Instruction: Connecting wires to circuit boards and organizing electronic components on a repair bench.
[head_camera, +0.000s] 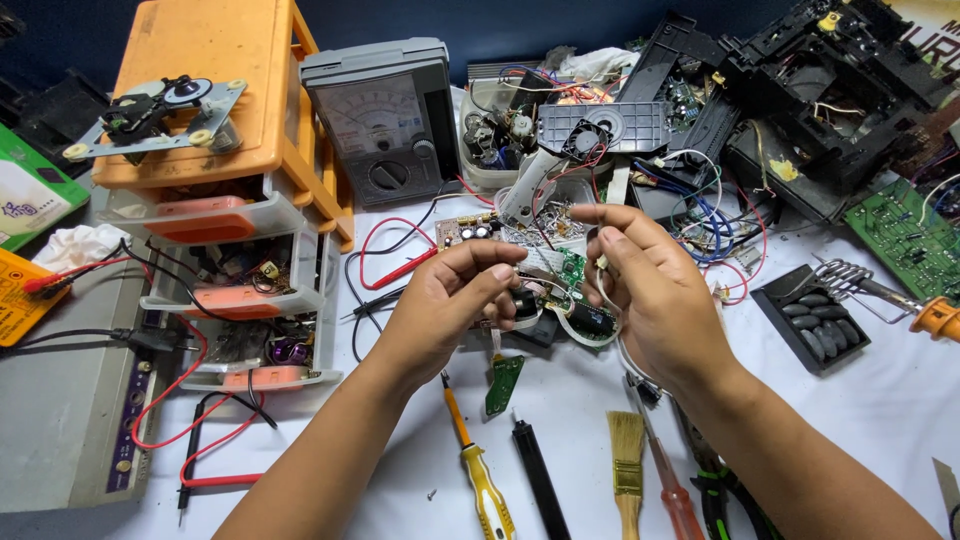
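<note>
I'm pinching a small black round part (524, 302) in my left hand (447, 300); my right hand (650, 290) is gripping the wired green circuit board (572, 270), both held above the white tabletop (880, 400).

Small green circuit board (572, 268) with wires, held above table.
</note>
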